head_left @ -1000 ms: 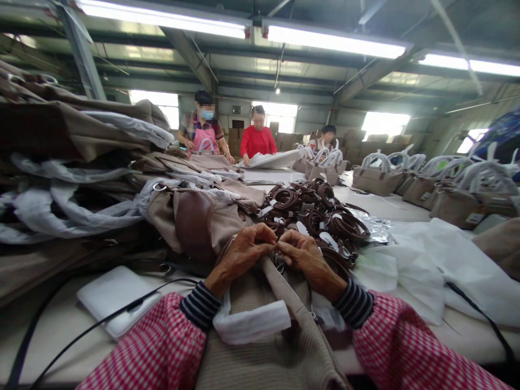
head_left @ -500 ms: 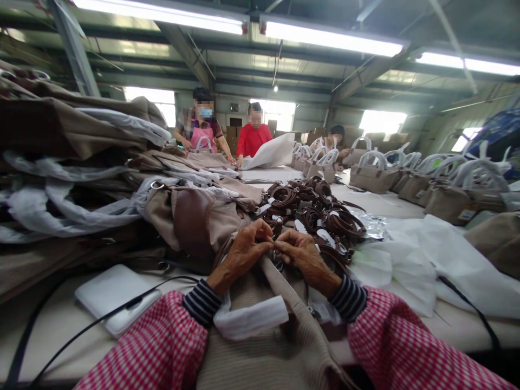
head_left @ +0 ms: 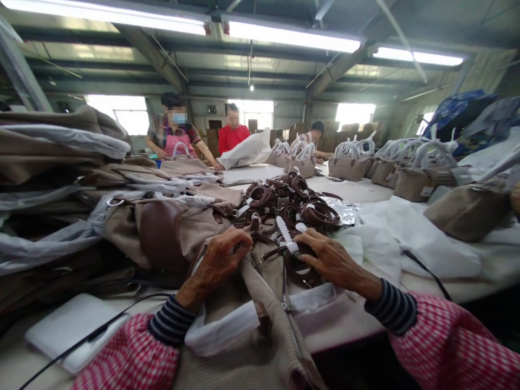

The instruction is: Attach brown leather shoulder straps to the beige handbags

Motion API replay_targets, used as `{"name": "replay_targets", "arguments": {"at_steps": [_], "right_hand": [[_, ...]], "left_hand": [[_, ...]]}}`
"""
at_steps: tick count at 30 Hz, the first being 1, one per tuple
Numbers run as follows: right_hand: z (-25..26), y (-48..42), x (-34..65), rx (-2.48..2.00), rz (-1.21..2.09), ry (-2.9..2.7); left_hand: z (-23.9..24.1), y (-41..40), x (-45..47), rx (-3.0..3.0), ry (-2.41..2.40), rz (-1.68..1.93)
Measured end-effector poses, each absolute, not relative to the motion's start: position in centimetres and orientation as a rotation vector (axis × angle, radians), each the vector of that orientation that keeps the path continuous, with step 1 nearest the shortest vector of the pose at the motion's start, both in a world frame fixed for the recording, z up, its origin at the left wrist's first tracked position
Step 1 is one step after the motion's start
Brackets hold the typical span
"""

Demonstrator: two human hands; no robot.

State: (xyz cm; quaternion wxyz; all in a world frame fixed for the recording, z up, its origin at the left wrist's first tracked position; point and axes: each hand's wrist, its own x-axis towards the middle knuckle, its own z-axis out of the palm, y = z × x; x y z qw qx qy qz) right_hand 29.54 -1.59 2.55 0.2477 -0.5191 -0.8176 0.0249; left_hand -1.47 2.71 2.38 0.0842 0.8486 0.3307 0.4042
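Note:
A beige ribbed handbag (head_left: 231,365) lies in front of me with its zipped top (head_left: 296,333) partly open. Its handle (head_left: 223,329) is wrapped in white paper. My left hand (head_left: 219,260) is closed over the bag's upper edge, fingers curled and their tips partly hidden. A brown coiled strap (head_left: 298,277) with a white band around it rests at the bag's far right side. My right hand (head_left: 335,262) has its thumb and fingers on this coil, gripping its right side. Behind both hands is a heap of similar brown coiled straps (head_left: 290,192).
Stacked beige bags (head_left: 52,157) rise on the left, beside a bag with a brown patch (head_left: 158,235). A white flat case (head_left: 69,330) lies at lower left. White sheets (head_left: 406,238) and finished handbags (head_left: 422,181) stand right. Several co-workers (head_left: 233,135) are across the table.
My hands were pinched together over the bag's top; now they are apart. The right hand has moved right to a coiled strap. The view has turned slightly right.

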Motion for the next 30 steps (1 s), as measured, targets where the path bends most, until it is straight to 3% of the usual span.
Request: {"name": "replay_targets", "arguments": {"at_steps": [7, 11, 15, 19, 24, 30], "right_hand": [[2.2, -0.7, 29.5, -1.415, 0.004, -2.26], [3.4, -0.3, 29.5, -1.222, -0.072, -2.089], [6.1, -0.4, 27.3, -1.116, -0.193, -2.071], [7.6, 0.0, 24.6, -1.117, -0.098, -2.289], [5.6, 0.6, 22.7, -1.23, 0.209, -2.64], [3.1, 0.4, 23.7, -1.208, 0.238, -2.666]], "left_hand": [[6.6, -2.0, -1.9, 3.008, 0.723, 0.395], [5.9, -3.6, -0.4, 3.193, 0.78, 0.126], [4.1, -2.7, 0.2, 3.305, 0.746, 0.247], [3.9, -3.1, -0.8, 3.325, 0.83, 0.503], [4.2, -4.3, -1.6, 3.305, 0.761, 0.596], [6.2, -3.5, -2.6, 3.305, 0.691, 0.63]]}}
